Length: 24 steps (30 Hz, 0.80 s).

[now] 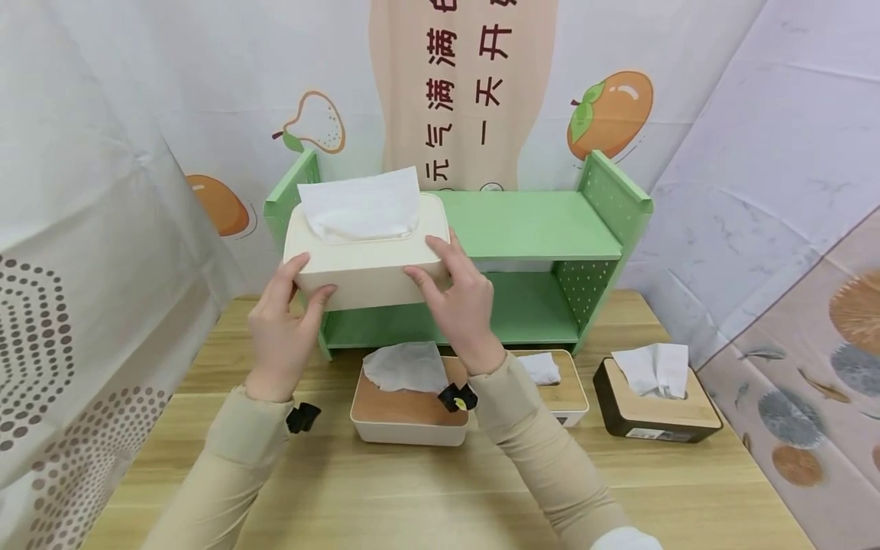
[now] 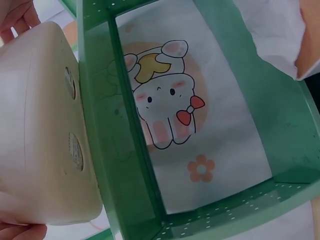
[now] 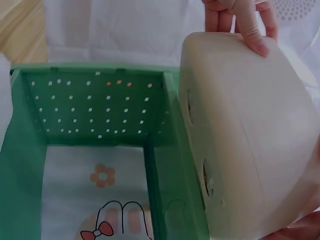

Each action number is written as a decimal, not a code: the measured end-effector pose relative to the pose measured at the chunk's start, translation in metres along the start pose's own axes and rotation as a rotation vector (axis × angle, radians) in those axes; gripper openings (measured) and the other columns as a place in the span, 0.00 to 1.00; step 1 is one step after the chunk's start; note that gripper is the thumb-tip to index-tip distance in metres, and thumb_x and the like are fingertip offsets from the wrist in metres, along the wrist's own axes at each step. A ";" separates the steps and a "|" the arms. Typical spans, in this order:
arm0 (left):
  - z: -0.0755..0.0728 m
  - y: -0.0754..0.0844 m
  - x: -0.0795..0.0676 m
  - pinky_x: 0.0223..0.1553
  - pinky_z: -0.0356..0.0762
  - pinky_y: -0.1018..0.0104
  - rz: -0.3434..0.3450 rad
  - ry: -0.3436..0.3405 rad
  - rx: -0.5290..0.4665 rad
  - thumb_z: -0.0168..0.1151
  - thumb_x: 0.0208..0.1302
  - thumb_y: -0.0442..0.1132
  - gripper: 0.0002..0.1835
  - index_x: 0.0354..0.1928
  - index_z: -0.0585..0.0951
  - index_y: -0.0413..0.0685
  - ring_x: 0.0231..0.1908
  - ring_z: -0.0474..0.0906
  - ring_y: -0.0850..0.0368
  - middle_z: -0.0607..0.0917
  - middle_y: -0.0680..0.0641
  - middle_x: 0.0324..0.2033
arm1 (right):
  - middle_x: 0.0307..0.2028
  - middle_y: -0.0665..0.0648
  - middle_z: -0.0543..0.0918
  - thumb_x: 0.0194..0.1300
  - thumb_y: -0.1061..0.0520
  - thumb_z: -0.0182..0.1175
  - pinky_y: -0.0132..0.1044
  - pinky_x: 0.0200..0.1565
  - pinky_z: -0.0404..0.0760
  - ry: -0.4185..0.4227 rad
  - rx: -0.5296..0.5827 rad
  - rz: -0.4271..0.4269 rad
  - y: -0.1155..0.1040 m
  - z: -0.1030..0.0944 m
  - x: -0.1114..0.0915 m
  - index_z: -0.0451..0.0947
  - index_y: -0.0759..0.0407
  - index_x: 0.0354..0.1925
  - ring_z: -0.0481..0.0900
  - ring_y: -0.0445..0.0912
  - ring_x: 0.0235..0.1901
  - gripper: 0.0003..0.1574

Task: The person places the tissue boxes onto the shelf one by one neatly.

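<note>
A cream tissue box (image 1: 364, 286) with a white tissue (image 1: 364, 202) standing out of its top slot is held between both hands at the left part of the green shelf (image 1: 536, 225). My left hand (image 1: 283, 332) grips its left end, the thumb on the front face. At the right end, my right hand (image 1: 459, 305) grips the box with the thumb on the front and fingers over the top corner. In both wrist views the box (image 2: 45, 135) tilts, its underside edge right at the rim of the shelf's upper board.
On the wooden table (image 1: 330, 496) before the shelf stand a white box with a brown lid (image 1: 412, 412), a white box with a wooden lid (image 1: 567, 393) partly behind my right sleeve, and a black box with a wooden lid (image 1: 660, 428). Printed curtains (image 1: 172, 61) surround the table.
</note>
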<state>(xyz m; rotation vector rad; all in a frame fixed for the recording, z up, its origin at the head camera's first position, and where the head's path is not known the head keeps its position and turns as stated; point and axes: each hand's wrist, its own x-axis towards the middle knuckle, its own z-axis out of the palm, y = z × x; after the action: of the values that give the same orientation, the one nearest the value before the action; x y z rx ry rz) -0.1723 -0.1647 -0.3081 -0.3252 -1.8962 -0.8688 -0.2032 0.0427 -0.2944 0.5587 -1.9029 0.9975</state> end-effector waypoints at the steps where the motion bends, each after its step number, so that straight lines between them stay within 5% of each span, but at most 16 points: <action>1: 0.002 0.000 0.001 0.43 0.78 0.60 0.002 -0.006 0.002 0.71 0.47 0.30 0.27 0.53 0.76 0.41 0.40 0.80 0.44 0.83 0.36 0.44 | 0.49 0.63 0.82 0.51 0.52 0.69 0.39 0.23 0.77 -0.002 -0.002 0.006 0.001 0.000 0.000 0.78 0.63 0.50 0.74 0.56 0.57 0.29; 6: 0.008 -0.001 0.007 0.37 0.75 0.54 0.016 -0.033 0.017 0.70 0.49 0.32 0.26 0.53 0.75 0.41 0.34 0.77 0.44 0.83 0.35 0.43 | 0.52 0.63 0.80 0.52 0.50 0.69 0.44 0.38 0.82 -0.013 -0.012 0.049 0.006 -0.001 0.004 0.77 0.62 0.51 0.74 0.56 0.58 0.30; 13: 0.013 -0.002 0.013 0.29 0.73 0.60 0.012 -0.083 0.039 0.68 0.53 0.37 0.26 0.54 0.73 0.40 0.31 0.76 0.45 0.82 0.35 0.39 | 0.54 0.63 0.79 0.56 0.48 0.66 0.46 0.37 0.82 -0.045 -0.037 0.085 0.009 0.000 0.011 0.76 0.61 0.53 0.77 0.58 0.54 0.29; 18: 0.016 -0.002 0.022 0.26 0.62 0.69 -0.018 -0.109 0.035 0.66 0.56 0.38 0.25 0.55 0.73 0.40 0.27 0.70 0.47 0.81 0.36 0.34 | 0.59 0.64 0.74 0.62 0.47 0.60 0.47 0.33 0.81 -0.128 -0.061 0.114 0.010 0.002 0.019 0.72 0.60 0.57 0.82 0.61 0.40 0.29; 24: 0.019 -0.007 0.032 0.28 0.61 0.66 -0.066 -0.141 0.027 0.64 0.58 0.38 0.24 0.56 0.73 0.41 0.26 0.67 0.47 0.76 0.38 0.28 | 0.62 0.66 0.69 0.62 0.46 0.59 0.49 0.44 0.80 -0.190 -0.072 0.147 0.011 0.005 0.027 0.70 0.59 0.59 0.79 0.61 0.49 0.31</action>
<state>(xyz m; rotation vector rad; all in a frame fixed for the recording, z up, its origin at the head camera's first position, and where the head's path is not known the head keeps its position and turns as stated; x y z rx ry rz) -0.2040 -0.1610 -0.2879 -0.3158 -2.0579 -0.8828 -0.2274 0.0453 -0.2775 0.4917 -2.1650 0.9938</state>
